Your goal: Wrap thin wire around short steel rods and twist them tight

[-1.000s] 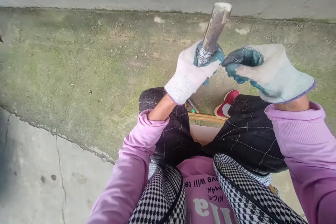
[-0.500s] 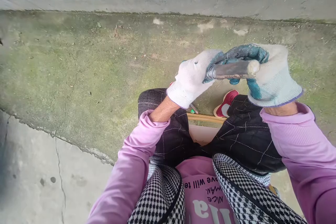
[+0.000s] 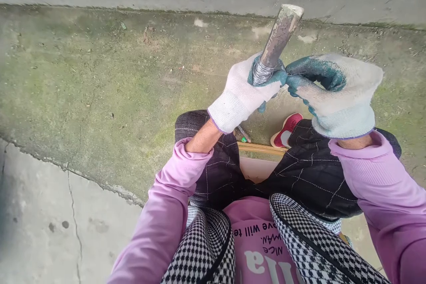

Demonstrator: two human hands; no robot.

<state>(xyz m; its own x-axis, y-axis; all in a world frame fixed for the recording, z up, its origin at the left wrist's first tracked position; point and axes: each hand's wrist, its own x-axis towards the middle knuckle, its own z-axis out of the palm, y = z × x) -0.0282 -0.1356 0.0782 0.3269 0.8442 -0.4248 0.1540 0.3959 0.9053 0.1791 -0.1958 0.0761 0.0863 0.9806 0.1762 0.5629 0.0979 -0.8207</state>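
White-and-teal knit-gloved L hand (image 3: 246, 84): closed grip, fingers curled, thumb pointing twd R. White-and-teal knit-gloved R hand (image 3: 349, 88): thumb + index tips pinched, right by L thumb, contact unclear; small gap behind pinch. Pink-sleeved L arm (image 3: 169, 195) & pink-sleeved R arm (image 3: 369, 177) reach fwd, angled in; L wrist (image 3: 203, 137) partly bare.

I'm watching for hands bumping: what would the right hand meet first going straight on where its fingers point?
Most likely the left hand: it lies directly ahead of the right hand, though depth leaves any gap unclear.
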